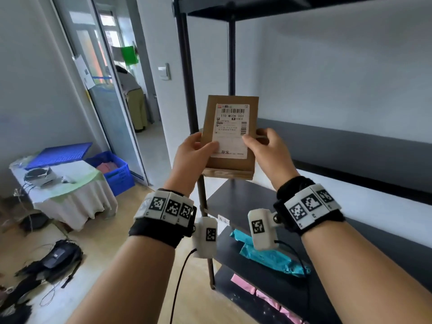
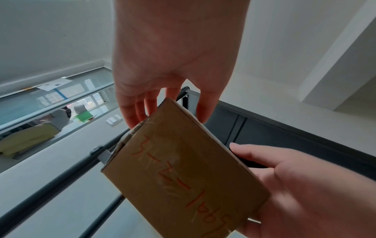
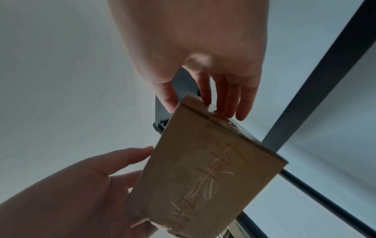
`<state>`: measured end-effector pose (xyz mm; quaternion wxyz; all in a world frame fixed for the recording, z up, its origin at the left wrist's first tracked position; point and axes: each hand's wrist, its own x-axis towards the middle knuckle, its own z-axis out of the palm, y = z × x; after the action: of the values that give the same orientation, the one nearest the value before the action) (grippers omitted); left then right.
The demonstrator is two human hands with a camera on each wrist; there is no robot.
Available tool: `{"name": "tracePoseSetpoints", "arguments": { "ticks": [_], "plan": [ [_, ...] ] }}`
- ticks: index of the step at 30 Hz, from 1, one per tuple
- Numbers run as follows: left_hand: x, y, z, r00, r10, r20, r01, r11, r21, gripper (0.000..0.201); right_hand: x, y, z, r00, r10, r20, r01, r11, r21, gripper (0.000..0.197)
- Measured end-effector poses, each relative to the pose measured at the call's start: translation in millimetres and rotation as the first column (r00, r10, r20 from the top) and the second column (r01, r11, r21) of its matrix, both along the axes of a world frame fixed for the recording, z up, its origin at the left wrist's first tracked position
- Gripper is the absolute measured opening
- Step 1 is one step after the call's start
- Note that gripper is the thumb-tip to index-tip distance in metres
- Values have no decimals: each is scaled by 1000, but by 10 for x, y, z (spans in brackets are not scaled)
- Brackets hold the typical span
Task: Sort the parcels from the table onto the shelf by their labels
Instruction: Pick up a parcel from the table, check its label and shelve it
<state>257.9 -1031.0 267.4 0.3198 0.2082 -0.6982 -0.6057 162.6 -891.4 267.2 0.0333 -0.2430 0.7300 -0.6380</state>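
A brown cardboard parcel with a white shipping label facing me is held up in front of the black shelf. My left hand grips its left edge, thumb on the label. My right hand grips its right edge, thumb also on the label. In the left wrist view the parcel shows red handwriting on its underside, with the left hand above it. The right wrist view shows the same parcel with the right hand holding its top end.
A teal parcel lies on a lower shelf board and pink parcels on the board below. A small tag hangs on the shelf edge. A cloth-covered table, blue crates and a black bag are at left.
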Motion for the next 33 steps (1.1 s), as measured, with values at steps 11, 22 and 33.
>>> {"name": "tracePoseSetpoints", "arguments": {
  "ticks": [11,22,33],
  "plan": [
    [-1027,-452,238,1000,-19,-12,19,1000,19,38,-999,-411,183,998,-58,-6,58,998,3,49],
    [-1694,-823,272,987,-140,84,144,988,-48,46,-1416,-780,140,996,-66,51,63,996,57,64],
    [-1845,-981,216,990,-115,78,134,936,-327,51,-1343,-905,114,973,-230,-10,230,969,87,59]
  ]
}}
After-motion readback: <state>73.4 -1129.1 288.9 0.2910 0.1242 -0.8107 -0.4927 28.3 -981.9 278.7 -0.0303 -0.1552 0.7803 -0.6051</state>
